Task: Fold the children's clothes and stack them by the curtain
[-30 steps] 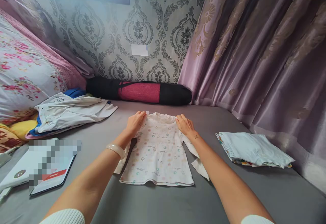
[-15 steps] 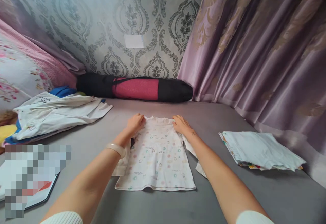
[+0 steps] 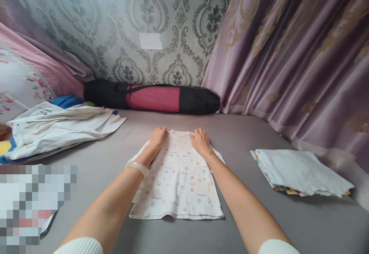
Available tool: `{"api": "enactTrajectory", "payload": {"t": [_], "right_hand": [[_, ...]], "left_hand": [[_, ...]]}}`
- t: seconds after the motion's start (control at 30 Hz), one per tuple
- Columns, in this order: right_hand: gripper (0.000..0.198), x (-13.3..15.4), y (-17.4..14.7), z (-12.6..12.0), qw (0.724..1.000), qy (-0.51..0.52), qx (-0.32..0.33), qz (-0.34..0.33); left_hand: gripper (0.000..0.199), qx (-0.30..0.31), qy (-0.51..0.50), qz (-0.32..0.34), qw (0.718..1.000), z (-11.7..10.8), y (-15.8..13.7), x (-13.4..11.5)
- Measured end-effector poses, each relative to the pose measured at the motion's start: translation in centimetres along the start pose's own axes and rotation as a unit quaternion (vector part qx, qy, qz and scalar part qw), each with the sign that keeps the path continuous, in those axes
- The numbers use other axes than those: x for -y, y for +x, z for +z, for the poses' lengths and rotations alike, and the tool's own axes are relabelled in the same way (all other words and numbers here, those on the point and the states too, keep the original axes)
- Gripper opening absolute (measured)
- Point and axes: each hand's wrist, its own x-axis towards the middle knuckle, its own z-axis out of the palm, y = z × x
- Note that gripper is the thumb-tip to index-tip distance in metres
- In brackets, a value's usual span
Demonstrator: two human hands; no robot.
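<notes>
A small white child's shirt (image 3: 178, 181) with a faint coloured print lies spread on the grey bed sheet, its neckline away from me and its hem near me. My left hand (image 3: 158, 135) is closed on the shirt's left shoulder, beside the collar. At the right shoulder, my right hand (image 3: 201, 140) pinches the fabric, fingers curled. Both forearms run along the shirt's sides and cover parts of the sleeves. A pale bangle (image 3: 138, 168) circles my left wrist.
Folded clothes (image 3: 301, 171) lie stacked at right. White garments (image 3: 66, 129) are heaped at left, above a pixelated flat item (image 3: 34, 204). A black and pink rolled bag (image 3: 152, 98) rests along the wall. Purple curtains (image 3: 288, 54) hang at right.
Both hands have moved slightly inward, closer to the collar, gripping the shoulders. The sleeve fabric beside the forearms has shifted. The view has moved slightly.
</notes>
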Motion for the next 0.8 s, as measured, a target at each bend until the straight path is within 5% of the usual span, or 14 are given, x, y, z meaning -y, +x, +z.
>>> {"api": "enactTrajectory", "payload": {"t": [0.23, 0.47, 0.57, 0.63, 0.8], "right_hand": [[0.034, -1.3, 0.3, -1.6, 0.988, 0.129, 0.079, 0.013], [0.022, -8.2, -4.8, -6.4, 0.965, 0.223, 0.11, 0.079], [0.017, -10.5, -9.3, -8.1, 0.916, 0.325, 0.144, 0.184], [0.019, -11.1, -12.2, -9.2, 0.893, 0.37, 0.166, 0.194], [0.046, -10.6, -17.7, -10.4, 0.897, 0.344, 0.232, 0.153]], "left_hand": [[0.03, 0.001, -0.029, -0.049, 0.998, -0.5, -0.6, 0.9], [0.047, -0.041, -0.075, -0.019, 0.996, -4.3, -5.9, 6.7], [0.042, -0.009, -0.109, -0.011, 0.994, -6.5, -9.9, 8.5], [0.039, 0.045, -0.122, 0.007, 0.992, -7.9, -12.8, 8.9], [0.044, 0.158, -0.184, 0.021, 0.97, -9.9, -18.7, 7.5]]}}
